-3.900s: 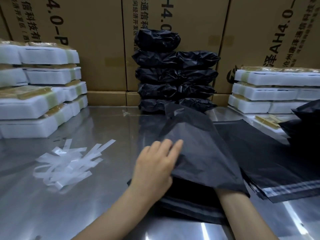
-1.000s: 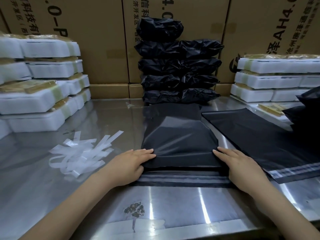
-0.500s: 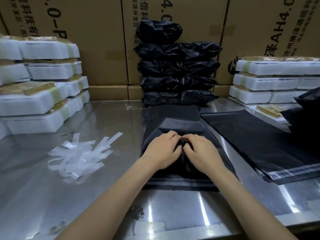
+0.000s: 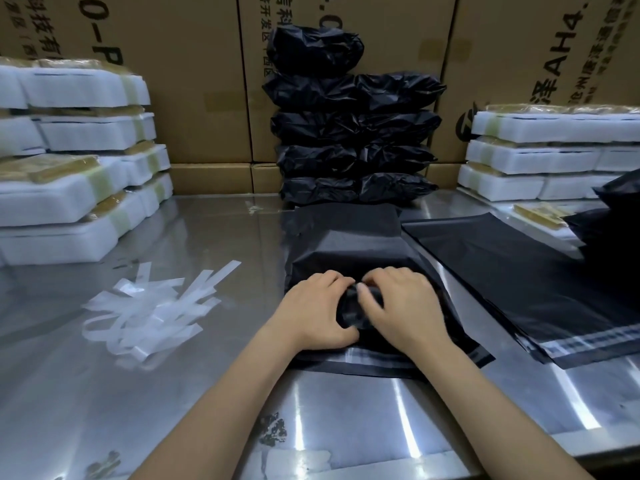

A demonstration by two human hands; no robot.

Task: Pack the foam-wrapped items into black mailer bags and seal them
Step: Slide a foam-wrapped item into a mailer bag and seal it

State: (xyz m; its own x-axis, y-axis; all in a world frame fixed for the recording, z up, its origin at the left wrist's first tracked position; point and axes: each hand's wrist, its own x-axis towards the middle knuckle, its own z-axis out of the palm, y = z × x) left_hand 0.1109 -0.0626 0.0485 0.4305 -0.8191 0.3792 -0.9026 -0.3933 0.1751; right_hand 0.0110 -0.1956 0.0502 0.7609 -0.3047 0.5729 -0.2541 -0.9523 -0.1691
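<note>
Head view: both hands are bunched together on a filled black plastic mailer bag at centre of the shiny steel table. Left hand and right hand are curled, pinching gathered film between them. Adhesive flap strip is not yet folded over. Sealed black parcels are stacked behind; white foam-wrapped items remain unpacked, flat empty mailers at right. Many are judged left.

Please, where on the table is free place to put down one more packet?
Bare steel lies on the table between the foam stack and the mailer bag, and along the near edge. Right is crowded by flat bags.
</note>
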